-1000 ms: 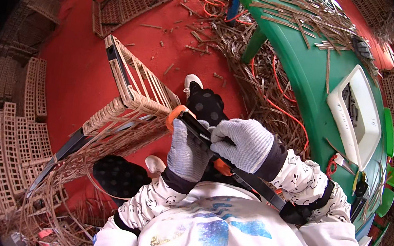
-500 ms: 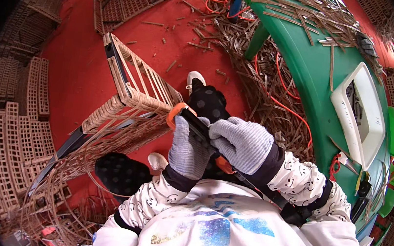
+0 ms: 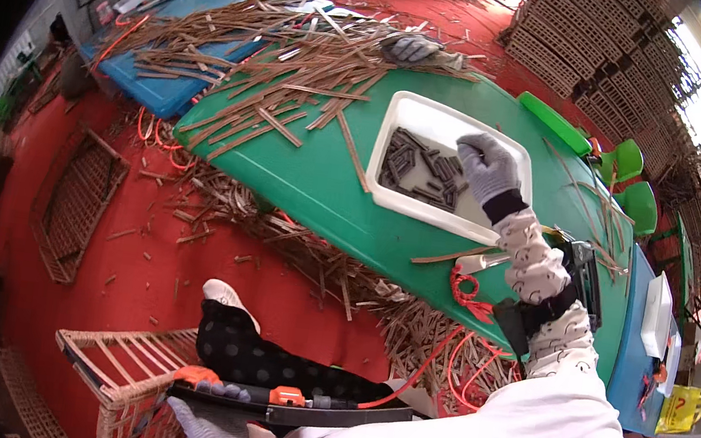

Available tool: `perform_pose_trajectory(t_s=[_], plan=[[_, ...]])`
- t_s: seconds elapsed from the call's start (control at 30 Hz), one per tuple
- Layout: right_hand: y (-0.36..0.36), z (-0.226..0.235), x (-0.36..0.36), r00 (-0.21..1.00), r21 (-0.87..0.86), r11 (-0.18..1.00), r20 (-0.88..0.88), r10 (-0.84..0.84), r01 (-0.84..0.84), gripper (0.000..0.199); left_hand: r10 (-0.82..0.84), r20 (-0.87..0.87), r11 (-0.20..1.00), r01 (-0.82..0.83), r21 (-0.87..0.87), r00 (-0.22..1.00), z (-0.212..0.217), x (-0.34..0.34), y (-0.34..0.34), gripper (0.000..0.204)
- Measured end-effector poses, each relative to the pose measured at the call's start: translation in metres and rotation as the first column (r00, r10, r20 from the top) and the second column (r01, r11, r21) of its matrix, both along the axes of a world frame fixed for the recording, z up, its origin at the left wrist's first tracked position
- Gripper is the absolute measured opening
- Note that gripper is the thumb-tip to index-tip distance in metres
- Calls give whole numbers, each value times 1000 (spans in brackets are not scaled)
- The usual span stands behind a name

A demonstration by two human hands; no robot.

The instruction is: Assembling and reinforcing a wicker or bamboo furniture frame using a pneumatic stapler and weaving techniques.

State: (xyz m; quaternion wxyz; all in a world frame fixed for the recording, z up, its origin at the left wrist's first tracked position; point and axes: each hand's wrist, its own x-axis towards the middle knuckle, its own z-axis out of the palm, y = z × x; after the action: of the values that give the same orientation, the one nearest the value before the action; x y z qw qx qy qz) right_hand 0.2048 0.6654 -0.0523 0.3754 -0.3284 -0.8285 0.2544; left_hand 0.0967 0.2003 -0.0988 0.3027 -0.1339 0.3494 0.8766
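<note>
My left hand point(image 3: 211, 431), in a grey knit glove, is wrapped around an orange and black air staple gun point(image 3: 287, 397) low in the view, its long dark magazine lying across my lap. An orange hose runs off its right end. Over the right part of a white plastic tray point(image 3: 385, 190) is my gloved right hand point(image 3: 488, 168), its fingers curled in; whatever they hold, if anything, is hidden. Dark staple strips point(image 3: 427, 169) lie loose in the tray. By my left hand stands a woven wicker frame point(image 3: 124, 384) with open slats.
The tray stands on a green table point(image 3: 300, 200) strewn with brown flat strips point(image 3: 283, 92). A blue table point(image 3: 152, 90) adjoins it at far left. Orange hose point(image 3: 429, 360) and scraps lie below. Green chairs point(image 3: 624, 161) line the far side; woven racks point(image 3: 556, 39) are stacked behind.
The view has swung right toward the green table. My right hand has left the staple gun and reached over the tray. My left hand still holds the gun, now near the lower edge.
</note>
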Motion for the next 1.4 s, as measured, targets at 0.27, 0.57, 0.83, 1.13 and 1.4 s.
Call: perform_pose_trajectory(t_s=[0.27, 0.57, 0.83, 1.13, 1.4], plan=[[70, -38, 28, 773, -92, 982, 630, -71, 166, 24, 43, 8, 995, -43, -93, 999, 2, 7, 6, 48], [70, -44, 2, 625, 54, 984, 766, -151, 171, 28, 29, -151, 994, -43, -96, 988, 9, 4, 15, 44], [165, -25, 63, 843, 230, 970, 505, -186, 76, 23, -42, 199, 990, 14, 140, 979, 19, 0, 18, 52], [-128, 51, -16, 647, -528, 633, 190, 738, -567, 15, 97, 287, 994, -105, 13, 953, 8, 6, 11, 55], [-231, 77, -56, 334, -620, 329, 113, 936, -713, 14, 129, 374, 984, -165, 66, 918, 3, -2, 14, 54]])
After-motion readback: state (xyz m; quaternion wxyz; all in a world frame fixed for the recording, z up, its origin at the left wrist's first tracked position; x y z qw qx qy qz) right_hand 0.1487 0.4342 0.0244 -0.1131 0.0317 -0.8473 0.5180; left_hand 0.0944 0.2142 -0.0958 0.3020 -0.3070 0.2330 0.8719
